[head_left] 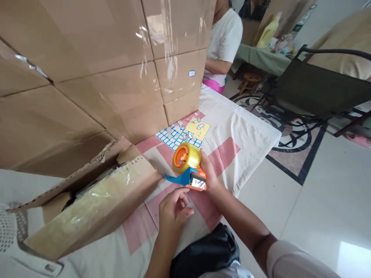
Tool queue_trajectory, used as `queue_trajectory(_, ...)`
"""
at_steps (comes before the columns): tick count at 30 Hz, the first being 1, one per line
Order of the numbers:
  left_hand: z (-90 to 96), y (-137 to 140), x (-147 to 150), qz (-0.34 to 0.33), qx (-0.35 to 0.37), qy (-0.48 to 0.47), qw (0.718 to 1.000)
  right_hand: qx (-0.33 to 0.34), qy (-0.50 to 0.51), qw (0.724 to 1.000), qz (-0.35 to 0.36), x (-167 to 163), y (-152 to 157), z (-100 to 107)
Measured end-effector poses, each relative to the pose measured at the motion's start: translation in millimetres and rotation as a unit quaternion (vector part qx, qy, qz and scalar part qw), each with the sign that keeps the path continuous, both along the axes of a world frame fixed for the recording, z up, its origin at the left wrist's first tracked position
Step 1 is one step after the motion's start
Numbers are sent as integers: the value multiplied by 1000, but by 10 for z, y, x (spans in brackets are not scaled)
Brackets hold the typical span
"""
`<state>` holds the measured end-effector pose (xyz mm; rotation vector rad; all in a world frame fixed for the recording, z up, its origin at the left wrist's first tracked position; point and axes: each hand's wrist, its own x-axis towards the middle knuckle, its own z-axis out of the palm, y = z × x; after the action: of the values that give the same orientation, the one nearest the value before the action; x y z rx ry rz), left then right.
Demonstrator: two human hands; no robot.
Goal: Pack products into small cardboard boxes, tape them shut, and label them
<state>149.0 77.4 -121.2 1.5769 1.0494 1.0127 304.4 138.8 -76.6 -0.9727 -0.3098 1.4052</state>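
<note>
Hanging over the cloth-covered desk, the tape dispenser is gripped by the right hand, while the left hand is held free, kinda half-curled, just beside it.

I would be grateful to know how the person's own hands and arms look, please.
Both the left hand and the right hand are bare, with no gloves, rings or watch visible. A plain, pale greyish sleeve ends above the right forearm; no sleeve shows on the visible left forearm.
</note>
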Motion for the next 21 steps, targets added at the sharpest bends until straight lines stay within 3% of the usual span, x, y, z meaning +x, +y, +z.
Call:
queue_trajectory(4,30,-33,113,31,-2,-12,999,17,79,993,85,-63,43,-58)
queue_trajectory(10,160,-53,96,186,152,-32,970,24,86,990,112,-76,3,-93)
queue_trajectory(15,226,42,17,172,207,-14,963,33,79,988,125,-75,-16,-124)
queue_trajectory(21,335,112,28,149,152,-48,976,65,-13,990,126,-137,-97,-112)
